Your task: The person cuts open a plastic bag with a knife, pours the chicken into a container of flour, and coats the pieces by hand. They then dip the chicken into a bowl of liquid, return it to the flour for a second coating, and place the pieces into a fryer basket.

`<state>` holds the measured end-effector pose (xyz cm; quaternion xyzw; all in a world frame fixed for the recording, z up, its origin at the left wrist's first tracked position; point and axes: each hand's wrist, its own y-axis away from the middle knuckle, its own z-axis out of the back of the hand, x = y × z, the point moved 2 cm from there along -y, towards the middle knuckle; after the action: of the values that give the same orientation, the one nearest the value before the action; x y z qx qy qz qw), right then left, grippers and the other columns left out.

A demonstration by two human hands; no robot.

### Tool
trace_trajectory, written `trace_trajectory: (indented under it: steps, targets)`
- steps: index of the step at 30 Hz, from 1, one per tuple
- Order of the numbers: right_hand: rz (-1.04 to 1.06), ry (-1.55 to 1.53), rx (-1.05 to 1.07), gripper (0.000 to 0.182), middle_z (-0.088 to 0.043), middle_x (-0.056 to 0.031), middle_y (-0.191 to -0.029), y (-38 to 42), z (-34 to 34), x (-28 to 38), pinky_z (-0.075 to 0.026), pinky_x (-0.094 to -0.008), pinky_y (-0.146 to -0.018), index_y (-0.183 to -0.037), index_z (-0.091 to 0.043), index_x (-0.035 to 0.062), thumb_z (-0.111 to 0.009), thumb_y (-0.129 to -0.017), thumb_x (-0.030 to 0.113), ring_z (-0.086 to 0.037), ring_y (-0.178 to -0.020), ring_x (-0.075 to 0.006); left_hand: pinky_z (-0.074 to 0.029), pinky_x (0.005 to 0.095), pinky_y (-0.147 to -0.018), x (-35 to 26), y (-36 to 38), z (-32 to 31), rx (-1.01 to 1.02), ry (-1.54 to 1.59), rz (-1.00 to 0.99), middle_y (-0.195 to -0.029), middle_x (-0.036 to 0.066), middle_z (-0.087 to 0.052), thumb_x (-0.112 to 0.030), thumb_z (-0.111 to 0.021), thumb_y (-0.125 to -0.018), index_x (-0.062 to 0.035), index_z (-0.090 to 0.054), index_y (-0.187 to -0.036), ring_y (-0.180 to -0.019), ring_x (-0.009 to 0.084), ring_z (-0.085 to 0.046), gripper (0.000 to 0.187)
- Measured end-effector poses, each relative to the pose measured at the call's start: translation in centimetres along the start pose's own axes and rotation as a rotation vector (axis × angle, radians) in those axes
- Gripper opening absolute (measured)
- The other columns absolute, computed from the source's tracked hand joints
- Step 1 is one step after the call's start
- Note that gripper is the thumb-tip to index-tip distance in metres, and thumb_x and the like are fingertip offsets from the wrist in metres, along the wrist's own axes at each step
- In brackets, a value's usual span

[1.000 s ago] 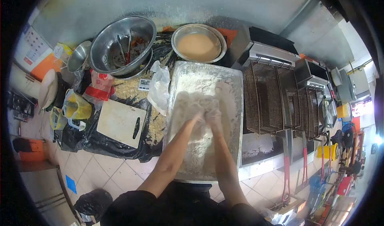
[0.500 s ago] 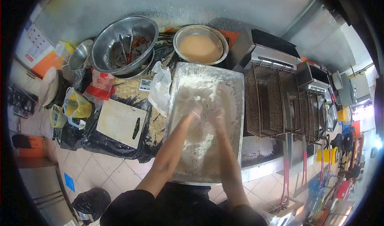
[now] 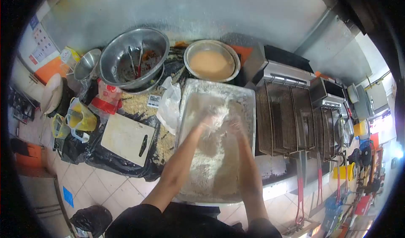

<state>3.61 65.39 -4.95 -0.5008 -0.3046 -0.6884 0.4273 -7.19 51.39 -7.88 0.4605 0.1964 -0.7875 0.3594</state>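
Note:
A large metal tray (image 3: 252,132) holds pale flour (image 3: 209,164), with brighter white patches near its middle. My left hand (image 3: 207,121) is in the flour left of centre, its fingers smeared by motion. To the right, my right hand (image 3: 234,125) is also down at the flour, blurred and dusted pale. White flour shows between the two hands. Whether either hand holds anything cannot be made out. Behind the tray stands a metal bowl (image 3: 211,65) of light brown liquid.
Left of the tray lie a white cutting board (image 3: 126,139), a crumpled white bag (image 3: 169,105) and a yellow-stained jug (image 3: 81,115). A large steel bowl (image 3: 114,63) holds tongs. Wire fryer baskets (image 3: 282,120) stand at the right, their red handles (image 3: 300,196) pointing forward.
The view has shifted, so the tray and bowls appear lower. My hands are a little farther apart, and the flour between them looks whiter and more heaped.

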Motion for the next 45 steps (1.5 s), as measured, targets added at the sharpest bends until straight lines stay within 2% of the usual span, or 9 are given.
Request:
trace_trajectory:
  steps: [8, 12, 15, 18, 28, 31, 38, 44, 45]
  targets:
    - [0.074, 0.79, -0.059, 0.062, -0.054, -0.0108, -0.105, 5.1, -4.3, -2.5, -0.046, -0.0318, -0.08, -0.131, -0.03, 0.0026, -0.055, -0.083, 0.033, -0.047, -0.103, -0.0185, -0.046, 0.0356, -0.067, -0.5, 3.7, -2.0, -0.1, -0.514, 0.297, -0.086, 0.014, -0.062, -0.037, -0.058, -0.074, 0.002, -0.062, -0.082, -0.079, 0.025, -0.06, 0.04]
    - [0.053, -1.109, 0.368, 0.063, -0.054, -0.005, -0.104, 4.3, -0.5, 0.4, -0.045, -0.0296, -0.082, -0.133, -0.03, 0.0082, -0.057, -0.083, 0.034, -0.044, -0.107, -0.0149, -0.046, 0.0343, -0.069, -2.5, 5.0, 2.3, 0.146, 0.333, 0.28, -0.093, 0.015, -0.061, -0.036, -0.056, -0.075, 0.0015, -0.063, -0.086, -0.082, 0.0257, -0.06, 0.04]
    - [-0.802, -0.788, 0.437, 0.076, -0.046, -0.0126, -0.12, 6.4, 2.0, 3.3, -0.041, -0.0308, -0.089, -0.135, -0.025, 0.0053, -0.064, -0.077, 0.034, -0.039, -0.116, -0.0191, -0.047, 0.0333, -0.07, -5.8, 6.8, 6.8, 0.38, 0.892, 0.286, -0.099, 0.017, -0.061, -0.035, -0.054, -0.075, 0.0011, -0.064, -0.089, -0.084, 0.0263, -0.06, 0.04]
    - [-0.405, 0.367, 0.352, 0.084, -0.043, -0.0158, -0.125, 7.2, 0.6, 6.6, -0.04, -0.0293, -0.092, -0.134, -0.021, 0.0023, -0.071, -0.07, 0.025, -0.041, -0.116, -0.0224, -0.047, 0.0326, -0.069, -7.6, 7.2, 4.1, 0.281, -0.775, 0.126, -0.095, 0.018, -0.061, -0.019, -0.051, -0.077, -0.0018, -0.065, -0.085, -0.081, 0.0224, -0.061, 0.023]
    - [-0.081, -0.586, 0.389, 0.055, -0.049, -0.0257, -0.117, 2.8, 0.4, 4.8, -0.044, -0.0411, -0.086, -0.122, -0.036, -0.0065, -0.054, -0.08, 0.025, -0.052, -0.105, -0.0324, -0.047, 0.0361, -0.077, 0.0, 3.8, 0.2, -0.044, 0.275, 0.486, -0.098, 0.024, -0.057, -0.024, -0.054, -0.072, 0.0033, -0.056, -0.104, -0.089, 0.0296, -0.058, 0.042]
    - [0.159, 1.216, 0.196, 0.043, -0.055, -0.0181, -0.111, 3.4, -3.6, -3.7, -0.049, -0.0325, -0.074, -0.108, -0.049, -0.0043, -0.057, -0.081, 0.027, -0.057, -0.096, -0.0248, -0.048, 0.0346, -0.072, -2.0, 4.2, -0.4, -0.079, -0.405, 0.342, -0.088, 0.019, -0.061, -0.03, -0.056, -0.072, 0.0021, -0.062, -0.092, -0.085, 0.0286, -0.059, 0.039]
    - [-0.144, -0.113, 0.118, 0.037, -0.06, -0.0128, -0.093, 4.9, 1.5, 3.0, -0.049, -0.0293, -0.064, -0.107, -0.052, -0.0007, -0.057, -0.081, 0.024, -0.06, -0.08, -0.0202, -0.044, 0.0346, -0.058, -1.7, 2.3, 0.3, -0.203, 0.136, 0.25, -0.07, 0.016, -0.059, -0.027, -0.052, -0.075, -0.0006, -0.059, -0.074, -0.064, 0.0217, -0.057, 0.028]
    - [-0.096, 0.947, 0.245, 0.035, -0.061, -0.0149, -0.089, 7.8, -2.0, -1.9, -0.049, -0.0317, -0.063, -0.11, -0.049, 0.001, -0.055, -0.08, 0.017, -0.06, -0.079, -0.0215, -0.047, 0.0325, -0.059, -4.1, 6.8, 1.5, -0.627, -0.588, 0.121, -0.073, 0.016, -0.06, -0.03, -0.053, -0.077, -0.0015, -0.058, -0.068, -0.062, 0.0239, -0.056, 0.03]
    - [-0.065, 0.966, 0.163, 0.035, -0.061, -0.0153, -0.089, 8.1, -4.4, -3.1, -0.049, -0.0321, -0.063, -0.111, -0.048, 0.0013, -0.055, -0.08, 0.016, -0.06, -0.079, -0.0217, -0.047, 0.033, -0.06, -2.2, 6.2, -1.2, -0.275, -0.585, 0.095, -0.074, 0.015, -0.06, -0.029, -0.054, -0.076, -0.0021, -0.059, -0.069, -0.063, 0.0239, -0.056, 0.028]
